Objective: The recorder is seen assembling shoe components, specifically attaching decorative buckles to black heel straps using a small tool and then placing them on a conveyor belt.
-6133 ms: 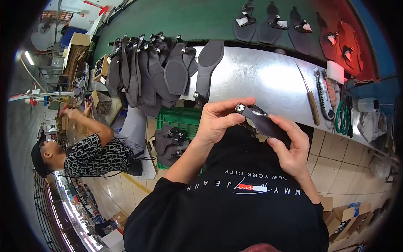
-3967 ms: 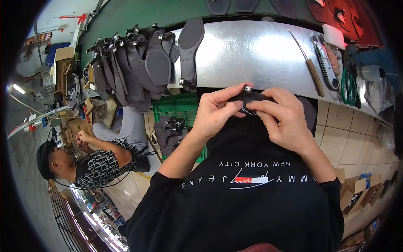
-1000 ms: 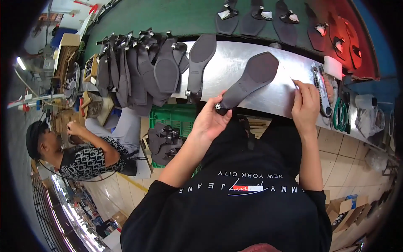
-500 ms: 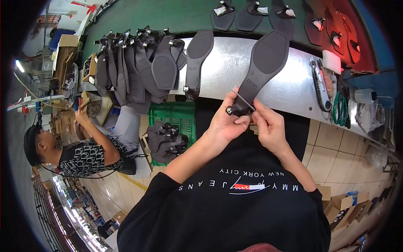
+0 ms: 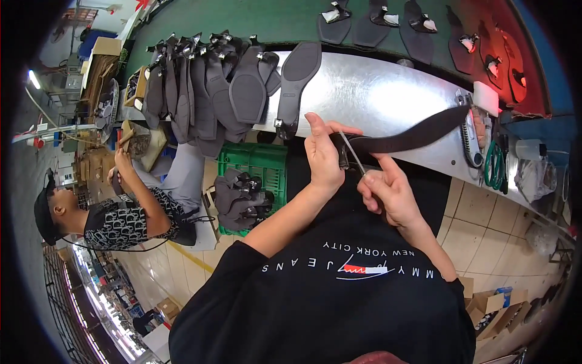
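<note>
My left hand (image 5: 322, 159) grips the heel end of a black shoe sole (image 5: 418, 134); its thumb points up, and part of the heel is hidden behind its fingers. The sole is seen almost edge-on, its toe end stretching right over the metal bench. Between the fingers of my right hand (image 5: 391, 193) is a thin grey stick-like tool (image 5: 354, 155). Its far end lies against or just in front of the heel end; I cannot tell if they touch. Another black sole (image 5: 301, 73) lies on the bench beyond my left hand, with a shiny heel piece at its near end.
A pile of black soles (image 5: 209, 91) covers the bench's left part. More soles (image 5: 371, 27) line the green surface behind, under red light at right. Box cutter (image 5: 470, 142) and green-handled scissors (image 5: 496, 164) lie right. A green crate (image 5: 276, 176) stands below; a co-worker (image 5: 130, 212) sits left.
The sole has turned from its flat underside facing me to nearly edge-on, its toe swinging right and nearer. My right hand has drawn slightly down and away from my left, keeping the tool.
</note>
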Demonstrator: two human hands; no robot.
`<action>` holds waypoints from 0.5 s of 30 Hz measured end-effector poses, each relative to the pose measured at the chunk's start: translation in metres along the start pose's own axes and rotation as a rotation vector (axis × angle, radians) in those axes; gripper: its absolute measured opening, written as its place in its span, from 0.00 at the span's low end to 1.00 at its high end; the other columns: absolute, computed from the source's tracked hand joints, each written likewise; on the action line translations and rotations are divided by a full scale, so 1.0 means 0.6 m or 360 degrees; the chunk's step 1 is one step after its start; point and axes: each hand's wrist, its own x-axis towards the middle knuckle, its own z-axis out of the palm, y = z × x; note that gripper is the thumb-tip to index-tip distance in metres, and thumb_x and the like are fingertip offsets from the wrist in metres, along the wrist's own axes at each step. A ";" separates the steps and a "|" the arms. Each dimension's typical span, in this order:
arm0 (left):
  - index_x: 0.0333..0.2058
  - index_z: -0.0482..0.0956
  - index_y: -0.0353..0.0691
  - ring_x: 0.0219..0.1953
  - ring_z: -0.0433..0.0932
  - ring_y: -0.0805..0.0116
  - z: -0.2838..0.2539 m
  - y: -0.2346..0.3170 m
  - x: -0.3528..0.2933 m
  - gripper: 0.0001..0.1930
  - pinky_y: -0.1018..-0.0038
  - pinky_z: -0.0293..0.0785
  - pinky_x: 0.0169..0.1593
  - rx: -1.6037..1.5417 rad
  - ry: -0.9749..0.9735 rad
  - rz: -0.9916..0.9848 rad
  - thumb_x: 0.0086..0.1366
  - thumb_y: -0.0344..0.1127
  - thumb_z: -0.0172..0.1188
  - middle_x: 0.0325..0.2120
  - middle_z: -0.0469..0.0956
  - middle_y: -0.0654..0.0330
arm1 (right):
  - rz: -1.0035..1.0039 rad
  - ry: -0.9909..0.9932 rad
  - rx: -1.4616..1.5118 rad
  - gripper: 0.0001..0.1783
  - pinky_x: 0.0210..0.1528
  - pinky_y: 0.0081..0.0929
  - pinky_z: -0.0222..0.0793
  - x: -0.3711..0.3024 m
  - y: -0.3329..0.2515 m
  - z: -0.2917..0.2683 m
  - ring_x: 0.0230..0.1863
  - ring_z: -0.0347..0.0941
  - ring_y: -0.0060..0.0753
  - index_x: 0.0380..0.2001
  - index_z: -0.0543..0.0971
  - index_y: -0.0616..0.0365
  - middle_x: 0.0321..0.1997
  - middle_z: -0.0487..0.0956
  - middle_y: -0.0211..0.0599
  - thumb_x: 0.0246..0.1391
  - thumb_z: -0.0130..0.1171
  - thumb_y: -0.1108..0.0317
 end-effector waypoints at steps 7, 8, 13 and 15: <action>0.22 0.79 0.31 0.24 0.75 0.72 -0.017 0.009 0.015 0.49 0.79 0.71 0.36 0.0146 -0.0010 0.0285 0.66 0.69 0.16 0.20 0.79 0.58 | -0.0133 -0.0100 0.0566 0.15 0.17 0.15 0.61 -0.001 -0.019 -0.031 0.17 0.66 0.21 0.46 0.75 0.67 0.23 0.73 0.32 0.63 0.48 0.67; 0.22 0.79 0.31 0.24 0.75 0.72 -0.018 0.011 0.017 0.49 0.79 0.71 0.36 0.0147 -0.0006 0.0291 0.66 0.69 0.16 0.20 0.79 0.58 | -0.0132 -0.0107 0.0565 0.15 0.17 0.15 0.61 -0.005 -0.016 -0.018 0.17 0.66 0.21 0.46 0.75 0.67 0.23 0.73 0.32 0.63 0.48 0.67; 0.22 0.78 0.32 0.27 0.76 0.72 -0.023 0.020 0.010 0.53 0.81 0.70 0.38 0.0300 -0.0082 0.0420 0.62 0.73 0.11 0.22 0.79 0.58 | -0.0680 0.0255 -0.0985 0.11 0.22 0.15 0.66 0.006 -0.004 0.012 0.20 0.72 0.19 0.43 0.77 0.65 0.25 0.77 0.34 0.60 0.50 0.75; 0.22 0.78 0.32 0.26 0.75 0.72 -0.022 0.027 0.002 0.53 0.81 0.70 0.38 0.0310 -0.0106 0.0388 0.61 0.74 0.11 0.22 0.79 0.58 | -0.1245 0.0489 -0.1590 0.07 0.25 0.19 0.67 0.021 -0.005 0.017 0.21 0.73 0.23 0.36 0.78 0.65 0.23 0.77 0.36 0.55 0.53 0.80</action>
